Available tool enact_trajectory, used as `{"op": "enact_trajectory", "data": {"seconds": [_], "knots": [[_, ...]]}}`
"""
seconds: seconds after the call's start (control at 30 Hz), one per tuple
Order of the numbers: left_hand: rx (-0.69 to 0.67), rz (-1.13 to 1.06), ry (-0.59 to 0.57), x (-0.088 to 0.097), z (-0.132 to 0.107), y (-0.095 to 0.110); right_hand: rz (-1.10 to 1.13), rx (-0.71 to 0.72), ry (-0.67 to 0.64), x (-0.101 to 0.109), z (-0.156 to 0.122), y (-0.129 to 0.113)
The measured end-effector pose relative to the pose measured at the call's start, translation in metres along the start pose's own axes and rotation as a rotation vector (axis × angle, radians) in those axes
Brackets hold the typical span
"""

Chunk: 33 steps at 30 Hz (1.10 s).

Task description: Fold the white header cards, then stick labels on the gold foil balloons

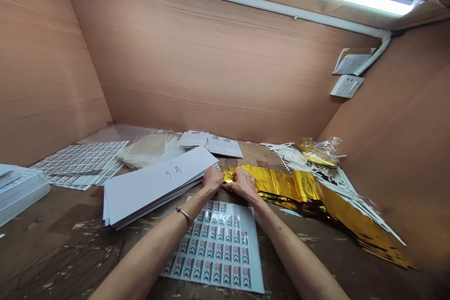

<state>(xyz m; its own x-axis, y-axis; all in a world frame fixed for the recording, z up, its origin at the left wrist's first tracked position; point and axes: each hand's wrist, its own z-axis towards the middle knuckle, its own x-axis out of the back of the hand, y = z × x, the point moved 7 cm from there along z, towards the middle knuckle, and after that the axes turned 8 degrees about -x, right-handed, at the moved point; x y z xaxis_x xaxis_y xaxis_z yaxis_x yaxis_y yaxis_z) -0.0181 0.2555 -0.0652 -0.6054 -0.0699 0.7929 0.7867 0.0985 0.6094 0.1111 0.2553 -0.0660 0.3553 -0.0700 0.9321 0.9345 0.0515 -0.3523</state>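
Observation:
My left hand (212, 179) and my right hand (243, 183) meet at the near end of a long strip of shiny gold foil (302, 187) that lies across the wooden bench. Both hands have their fingers curled and pinch the foil's left end between them. A silver bracelet (184, 214) is on my left wrist. Just in front of my forearms lies a sticker sheet (218, 243) with rows of small red and black labels. A stack of white cards (158, 183) touches my left hand's side.
White sticks (333, 176) and a clear bag of gold material (318, 150) lie at the right. More label sheets (79, 159), clear bags (151, 147) and printed leaflets (211, 143) sit at the back. A white tray (17, 190) stands far left. Wooden walls enclose the bench.

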Motion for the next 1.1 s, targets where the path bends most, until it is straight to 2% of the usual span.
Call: {"op": "enact_trajectory", "data": {"seconds": [0.07,0.13,0.23,0.3,0.37,0.47,0.63,0.73,0.83,0.93,1.1], "knots": [[-0.072,0.073,0.045,0.002,-0.004,0.009,0.023,-0.006,-0.056,0.001,0.002,0.003],[-0.221,0.130,0.068,0.000,-0.012,0.021,0.036,0.011,-0.092,0.002,0.003,0.004],[-0.507,0.181,0.003,-0.012,-0.026,0.038,0.028,0.051,-0.101,0.003,0.005,0.005],[-0.645,0.206,-0.061,-0.020,-0.033,0.042,0.020,0.072,-0.101,0.002,0.004,0.005],[-0.725,0.230,-0.101,-0.025,-0.035,0.041,0.012,0.085,-0.103,0.002,0.004,0.004],[-0.769,0.258,-0.119,-0.028,-0.033,0.039,0.002,0.087,-0.087,0.006,0.001,0.001],[-0.704,0.267,-0.092,-0.023,-0.029,0.037,-0.066,0.220,0.052,0.014,-0.015,-0.011],[-0.521,0.261,0.006,-0.010,-0.020,0.026,-0.183,0.266,0.113,0.011,-0.025,-0.013],[-0.314,0.246,0.076,0.001,-0.009,0.011,-0.195,0.293,0.137,0.007,-0.030,-0.013],[-0.202,0.204,0.059,0.001,-0.001,0.004,-0.176,0.304,0.162,0.006,-0.032,-0.012],[-0.098,0.135,0.051,0.000,0.005,0.005,-0.191,0.300,0.191,0.006,-0.034,-0.014]]}}
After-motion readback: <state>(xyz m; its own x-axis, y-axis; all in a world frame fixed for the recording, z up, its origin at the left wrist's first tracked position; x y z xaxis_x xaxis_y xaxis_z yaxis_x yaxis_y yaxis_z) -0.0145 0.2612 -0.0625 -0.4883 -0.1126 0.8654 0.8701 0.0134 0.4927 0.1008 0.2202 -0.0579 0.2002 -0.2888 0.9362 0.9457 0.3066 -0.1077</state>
